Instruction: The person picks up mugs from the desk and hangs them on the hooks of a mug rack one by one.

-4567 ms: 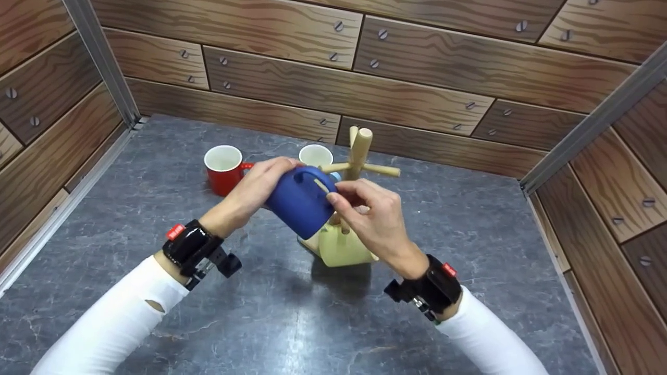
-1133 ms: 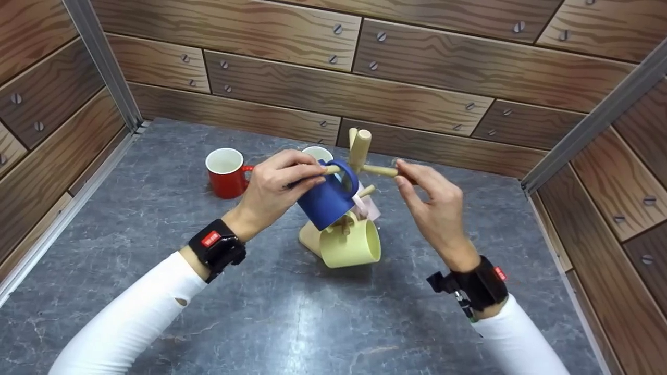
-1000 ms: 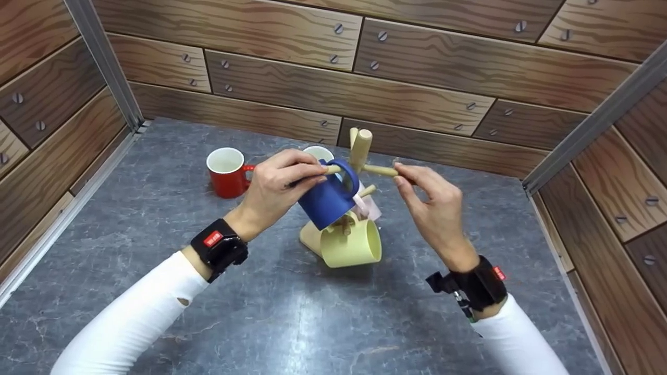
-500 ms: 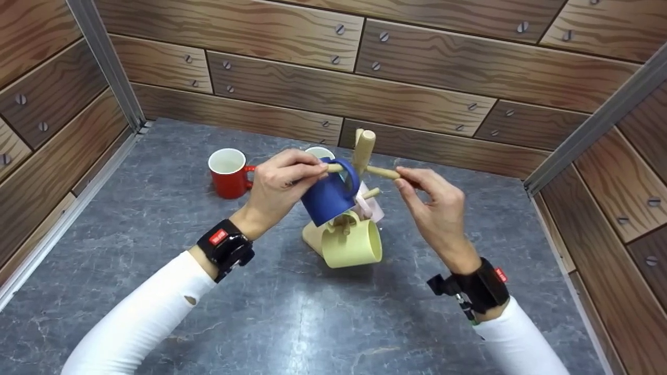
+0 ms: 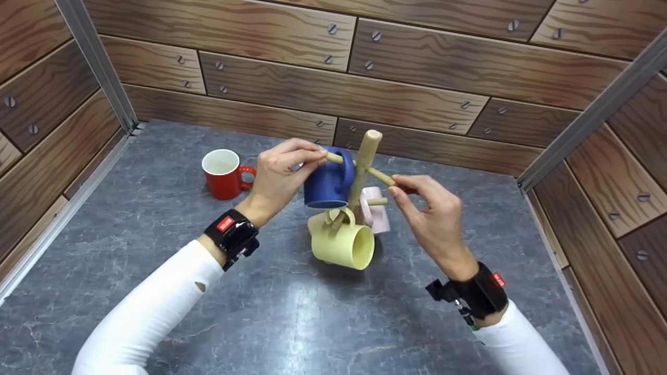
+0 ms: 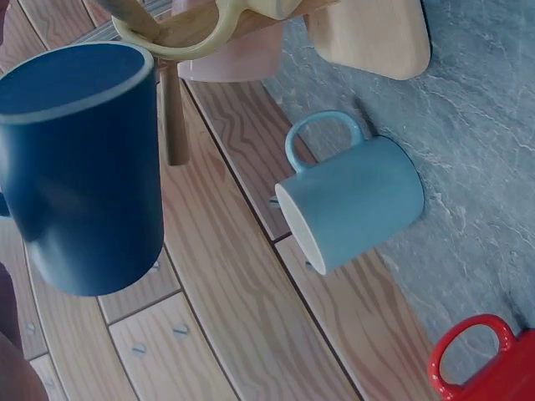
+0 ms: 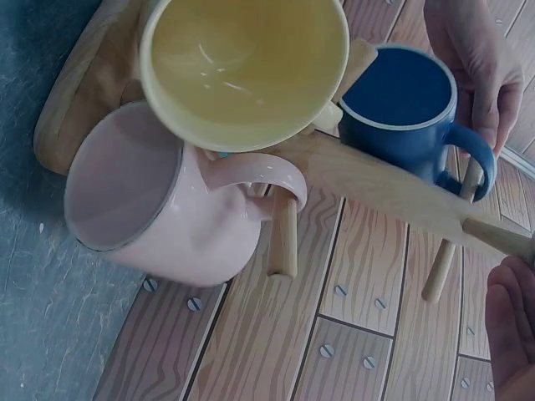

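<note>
A wooden mug tree [image 5: 368,151] stands at mid-table. My left hand [image 5: 281,169] pinches the tip of its upper left peg [image 5: 335,158], from which a dark blue mug [image 5: 324,185] hangs by its handle, mouth down. With thumb and fingertips, my right hand [image 5: 432,219] pinches the end of the right peg [image 5: 383,177], which carries no mug. Lower down, a yellow mug [image 5: 333,244] hangs at the front and a pink mug [image 5: 379,216] at the right. The right wrist view shows the blue mug's handle [image 7: 476,163] around its peg.
A red mug [image 5: 224,181] stands upright at the left, its handle toward the tree. Behind the left hand, hidden in the head view, a light blue mug [image 6: 355,200] stands on the grey table [image 5: 250,323]. Wood-patterned walls [image 5: 281,78] enclose the back and sides.
Earlier both hands held the blue mug at the peg; then each hand took a peg end. Over the last half second the tree has turned, and the blue mug hangs straighter.
</note>
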`<state>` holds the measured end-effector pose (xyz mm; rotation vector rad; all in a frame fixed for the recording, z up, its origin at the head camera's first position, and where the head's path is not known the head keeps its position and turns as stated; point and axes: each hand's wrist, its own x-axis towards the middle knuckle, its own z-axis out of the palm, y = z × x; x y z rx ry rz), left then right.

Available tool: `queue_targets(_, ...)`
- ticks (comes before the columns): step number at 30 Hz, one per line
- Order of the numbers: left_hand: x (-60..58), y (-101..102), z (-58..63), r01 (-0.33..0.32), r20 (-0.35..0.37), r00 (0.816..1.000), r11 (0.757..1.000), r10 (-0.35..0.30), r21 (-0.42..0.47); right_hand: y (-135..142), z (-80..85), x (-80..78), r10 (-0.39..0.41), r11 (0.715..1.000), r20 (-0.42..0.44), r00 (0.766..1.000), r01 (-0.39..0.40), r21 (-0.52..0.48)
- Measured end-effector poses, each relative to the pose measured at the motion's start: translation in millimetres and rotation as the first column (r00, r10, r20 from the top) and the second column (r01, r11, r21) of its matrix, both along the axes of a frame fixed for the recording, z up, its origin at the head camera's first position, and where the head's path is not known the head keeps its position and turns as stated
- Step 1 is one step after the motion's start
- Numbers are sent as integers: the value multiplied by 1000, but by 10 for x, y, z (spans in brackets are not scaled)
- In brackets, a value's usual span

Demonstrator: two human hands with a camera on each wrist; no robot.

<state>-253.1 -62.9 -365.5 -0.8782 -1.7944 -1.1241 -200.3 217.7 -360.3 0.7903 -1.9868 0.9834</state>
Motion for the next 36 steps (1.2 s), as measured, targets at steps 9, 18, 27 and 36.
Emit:
queue_targets(9,-135,76,49,-29,35,999,999,30,-30,-36,-50,-9,35,999,-77,996,-35,5)
queue_targets(18,-218,139,72,-44,46,998,998,46,-45,-102,-42,10,42,999,-122,992,-39,28)
queue_targets(27,-314,210,77,-36,75,996,998,40,-54,-152,-52,13,44,999,-129,991,-42,21)
queue_targets(36,-319,263,84,-19,73,997,999,22,-43,-150,-54,8,23,999,-144,989,-18,35)
